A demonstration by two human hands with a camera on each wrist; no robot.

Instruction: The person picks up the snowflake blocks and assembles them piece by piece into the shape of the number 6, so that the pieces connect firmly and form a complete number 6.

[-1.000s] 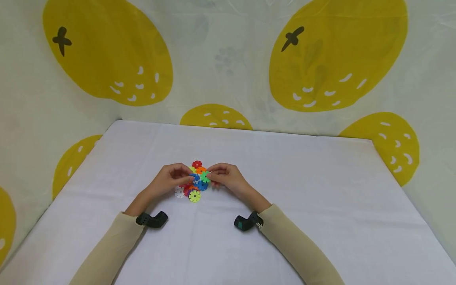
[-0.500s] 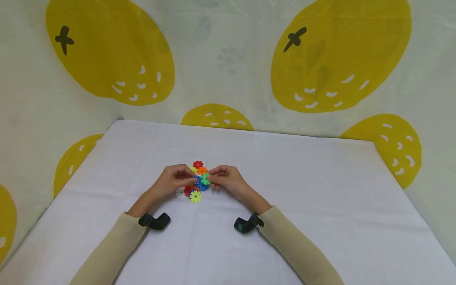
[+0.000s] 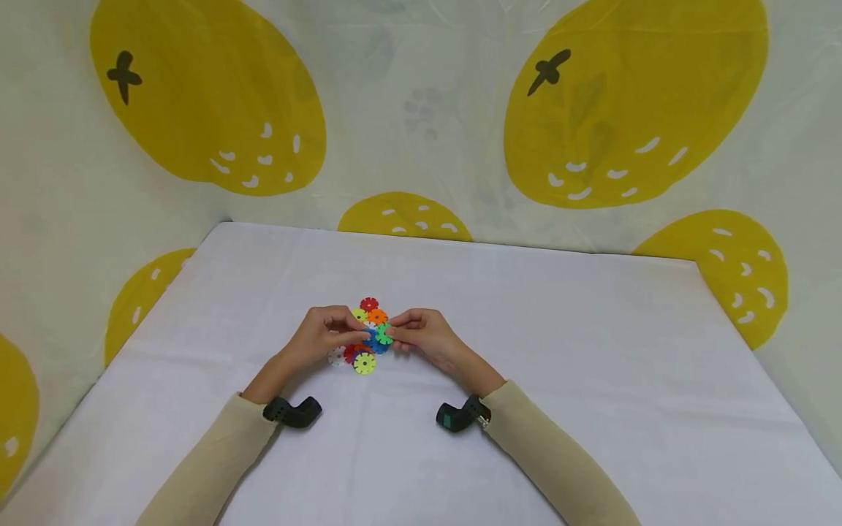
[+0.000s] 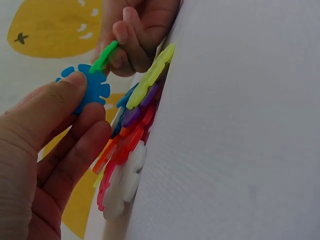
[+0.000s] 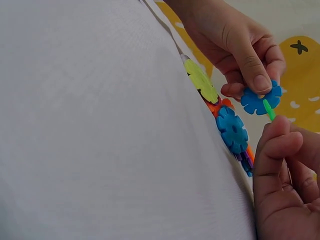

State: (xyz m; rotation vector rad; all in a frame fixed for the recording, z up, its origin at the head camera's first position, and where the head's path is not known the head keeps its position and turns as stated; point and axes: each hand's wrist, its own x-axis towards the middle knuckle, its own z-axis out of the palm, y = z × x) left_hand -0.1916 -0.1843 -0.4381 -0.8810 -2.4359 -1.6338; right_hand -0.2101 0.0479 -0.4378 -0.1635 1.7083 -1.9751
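Observation:
My left hand (image 3: 329,332) pinches a blue notched disc (image 4: 91,92) between thumb and fingers. A green notched disc (image 3: 384,334) is pinched by my right hand (image 3: 424,336). In both wrist views the green disc stands edge-on, its edge right at a notch of the blue one. Both discs are held up above a small pile of similar plastic snowflake discs. In that pile a yellow disc (image 3: 365,363) lies nearest, with a red disc (image 3: 369,304) at the far end and an orange disc (image 3: 377,316) beside it. A white disc (image 4: 125,180) lies at the pile's left.
The pile lies on a table with a white cloth (image 3: 559,365). Behind it hangs a pale curtain (image 3: 408,131) printed with large yellow fruit shapes. A black wrist camera (image 3: 292,413) is strapped on the left wrist, another black camera (image 3: 460,415) on the right.
Both hands keep their pinch on the discs. The blue disc and the green disc have come down slightly closer together, and the whole view has shifted a little.

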